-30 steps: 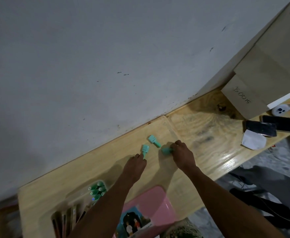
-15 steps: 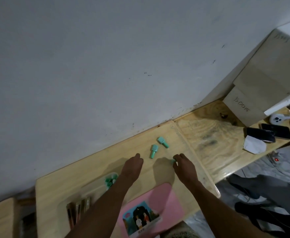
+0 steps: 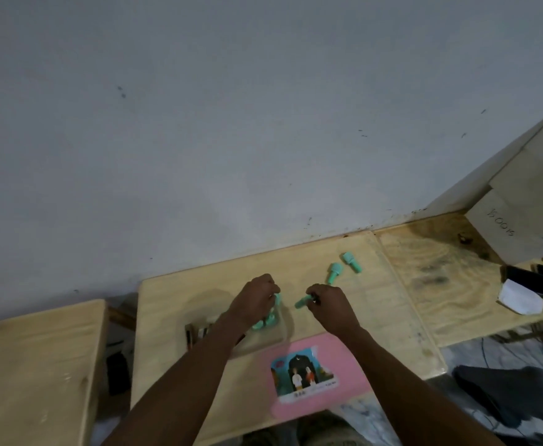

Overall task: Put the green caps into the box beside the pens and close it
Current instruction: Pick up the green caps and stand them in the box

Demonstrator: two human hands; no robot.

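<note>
A: What are the fingers doing?

B: The right hand [image 3: 329, 305] pinches one green cap [image 3: 302, 302] between thumb and fingertips, its free end pointing left toward the box. The left hand [image 3: 253, 300] is curled over the clear box [image 3: 263, 339]; a bit of green [image 3: 277, 297] shows at its fingertips, but I cannot tell whether it grips that piece or only rests on it.

A: And the box itself?

B: It sits on the wooden table [image 3: 167, 317] under the left hand, its transparent walls hard to make out. Green pieces [image 3: 265, 321] are bunched at its right end, dark pens [image 3: 194, 333] at its left. The pink lid [image 3: 318, 378], with a picture sticker, lies flat just near of it.

A: What could go wrong?

B: My guess: the clear rim is hard to see, and the left hand covers much of the opening, so the held cap could catch the wall and roll off across the table. Piled caps might also stop the lid seating.

A: Counts?

B: One cap in the right hand; two loose caps [image 3: 334, 272] [image 3: 352, 262] farther right, near the wall. Those in the box are too clumped to count. One box, one lid, two hands.
</note>
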